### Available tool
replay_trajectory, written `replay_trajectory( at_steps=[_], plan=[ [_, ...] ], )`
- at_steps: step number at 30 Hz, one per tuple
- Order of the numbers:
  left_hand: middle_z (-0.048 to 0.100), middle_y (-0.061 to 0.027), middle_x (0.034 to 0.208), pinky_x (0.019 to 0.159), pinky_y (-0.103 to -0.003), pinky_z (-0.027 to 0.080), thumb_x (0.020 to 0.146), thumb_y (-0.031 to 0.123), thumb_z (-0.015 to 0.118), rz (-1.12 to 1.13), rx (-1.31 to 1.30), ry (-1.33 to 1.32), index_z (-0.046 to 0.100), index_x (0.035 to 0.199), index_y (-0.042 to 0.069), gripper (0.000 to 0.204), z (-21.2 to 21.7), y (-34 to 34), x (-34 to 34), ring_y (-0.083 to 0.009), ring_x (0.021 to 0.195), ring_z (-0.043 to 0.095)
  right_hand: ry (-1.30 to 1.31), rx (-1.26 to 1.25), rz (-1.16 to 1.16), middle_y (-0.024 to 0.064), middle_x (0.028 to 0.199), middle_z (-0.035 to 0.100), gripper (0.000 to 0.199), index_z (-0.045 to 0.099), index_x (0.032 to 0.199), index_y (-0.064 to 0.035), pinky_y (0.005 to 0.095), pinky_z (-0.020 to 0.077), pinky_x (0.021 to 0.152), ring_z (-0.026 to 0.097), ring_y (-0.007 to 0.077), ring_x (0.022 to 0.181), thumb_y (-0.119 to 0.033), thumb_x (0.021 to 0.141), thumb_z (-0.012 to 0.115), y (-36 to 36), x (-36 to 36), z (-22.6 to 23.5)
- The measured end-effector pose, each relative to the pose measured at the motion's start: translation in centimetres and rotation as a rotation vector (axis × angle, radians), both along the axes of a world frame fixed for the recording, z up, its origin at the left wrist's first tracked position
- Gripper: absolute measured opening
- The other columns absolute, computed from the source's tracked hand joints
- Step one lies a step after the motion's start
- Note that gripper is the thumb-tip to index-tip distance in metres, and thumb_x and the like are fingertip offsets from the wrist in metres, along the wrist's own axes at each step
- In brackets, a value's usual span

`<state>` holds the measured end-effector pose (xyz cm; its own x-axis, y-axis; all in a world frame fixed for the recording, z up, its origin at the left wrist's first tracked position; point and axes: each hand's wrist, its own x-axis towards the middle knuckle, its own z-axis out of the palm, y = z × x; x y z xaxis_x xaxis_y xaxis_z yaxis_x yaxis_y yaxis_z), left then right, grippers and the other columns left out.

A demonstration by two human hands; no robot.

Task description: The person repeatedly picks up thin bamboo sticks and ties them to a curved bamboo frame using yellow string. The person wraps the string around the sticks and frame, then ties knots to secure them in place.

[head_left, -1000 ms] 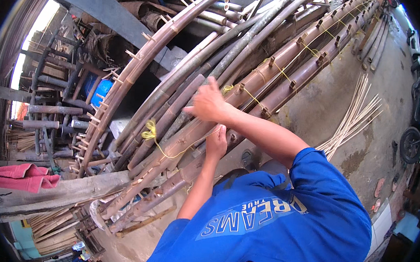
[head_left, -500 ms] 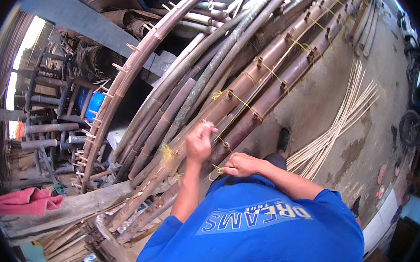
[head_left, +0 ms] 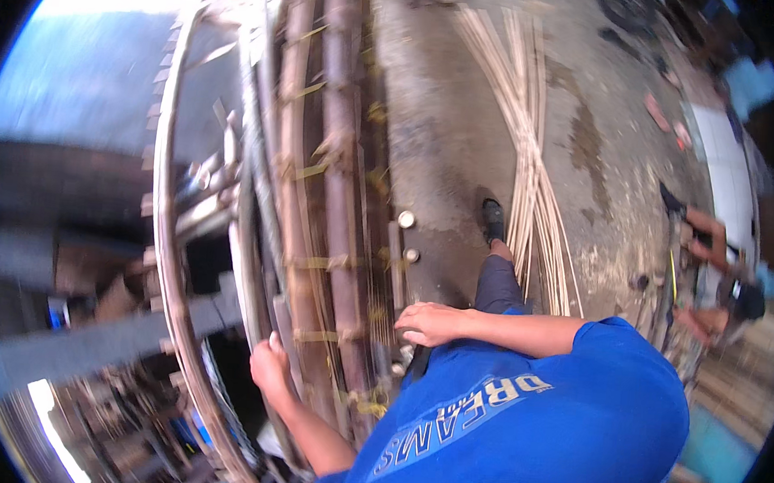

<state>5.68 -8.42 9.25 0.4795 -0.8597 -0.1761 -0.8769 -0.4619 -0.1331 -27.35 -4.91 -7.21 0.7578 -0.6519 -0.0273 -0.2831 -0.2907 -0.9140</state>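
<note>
Long brown bamboo poles, a left one [head_left: 308, 281] and a right one [head_left: 345, 265], run side by side away from me. Yellow cord [head_left: 316, 336] crosses between them in several places. My left hand [head_left: 272, 365] is curled closed at the left side of these poles, and whatever it may hold is too blurred to make out. Beside the right pole, near my shirt, my right hand [head_left: 433, 324] has its fingers bent together; their tips are partly hidden and I cannot make out anything in them.
A curved bamboo rail [head_left: 168, 226] with short pegs stands left, beside more poles. Thin pale bamboo strips [head_left: 528, 153] lie crossed on the concrete floor, near my foot [head_left: 493, 220]. Another person [head_left: 716, 282] sits low at the right. A motorcycle wheel [head_left: 630, 9] shows at the far right.
The view has swung round to the right and is blurred. The poles now run nearly straight ahead. My left hand has moved left, away from my right hand.
</note>
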Motion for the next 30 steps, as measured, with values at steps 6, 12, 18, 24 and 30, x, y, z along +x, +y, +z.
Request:
replay_trajectory(
  at_steps=[6, 12, 18, 24, 30],
  plan=[
    [0.073, -0.0092, 0.088, 0.083, -0.031, 0.052, 0.102, 0.021, 0.055, -0.345, -0.309, 0.859, 0.071, 0.108, 0.001, 0.027, -5.6, -14.0, -25.1, -0.0151, 0.085, 0.066, 0.129, 0.290, -0.451, 0.0217, 0.106, 0.068, 0.033, 0.071, 0.107, -0.0044, 0.0478, 0.0486, 0.094, 0.063, 0.0399, 0.106, -0.029, 0.090, 0.057, -10.5, -15.1, -15.0],
    [0.060, -0.0236, 0.133, 0.107, -0.042, 0.043, 0.099, 0.036, 0.060, -0.641, 0.632, 0.925, 0.059, 0.133, 0.002, 0.048, -27.8, -16.4, -48.5, -0.0393, 0.127, 0.055, 0.277, 0.736, -1.173, 0.0161, 0.084, 0.072, 0.021, 0.075, 0.091, -0.0087, 0.0450, 0.0533, 0.081, 0.069, 0.0358, 0.088, -0.023, 0.086, 0.060, -19.6, -32.5, -41.8],
    [0.024, -0.0150, 0.162, 0.109, -0.070, 0.026, 0.092, 0.048, 0.064, -0.915, 1.116, 0.474, 0.048, 0.147, 0.028, 0.060, -41.0, -11.9, -56.9, -0.0552, 0.141, 0.022, 0.560, 0.996, -1.566, 0.0187, 0.092, 0.070, 0.022, 0.069, 0.096, -0.0083, 0.0467, 0.0512, 0.075, 0.068, 0.0324, 0.083, -0.026, 0.095, 0.056, -24.2, -50.1, -63.1],
    [0.016, -0.0030, 0.165, 0.104, -0.074, 0.018, 0.088, 0.056, 0.064, -0.920, 1.016, 0.566, 0.052, 0.141, 0.038, 0.057, -45.4, -12.0, -57.0, -0.0505, 0.135, 0.023, 0.869, 0.891, -1.652, 0.0220, 0.114, 0.066, 0.029, 0.058, 0.118, -0.0108, 0.0512, 0.0498, 0.089, 0.063, 0.0417, 0.106, -0.028, 0.095, 0.058, -23.4, -55.0, -75.7],
    [0.015, -0.0014, 0.165, 0.109, -0.073, 0.009, 0.089, 0.060, 0.056, -0.914, 1.387, 0.364, 0.048, 0.142, 0.044, 0.056, -44.7, -15.5, -61.6, -0.0518, 0.141, 0.011, 1.109, 0.594, -1.569, 0.0217, 0.106, 0.066, 0.018, 0.056, 0.110, -0.0091, 0.0519, 0.0496, 0.086, 0.063, 0.0424, 0.102, -0.023, 0.100, 0.050, -21.9, -55.4, -74.6]
  ],
)
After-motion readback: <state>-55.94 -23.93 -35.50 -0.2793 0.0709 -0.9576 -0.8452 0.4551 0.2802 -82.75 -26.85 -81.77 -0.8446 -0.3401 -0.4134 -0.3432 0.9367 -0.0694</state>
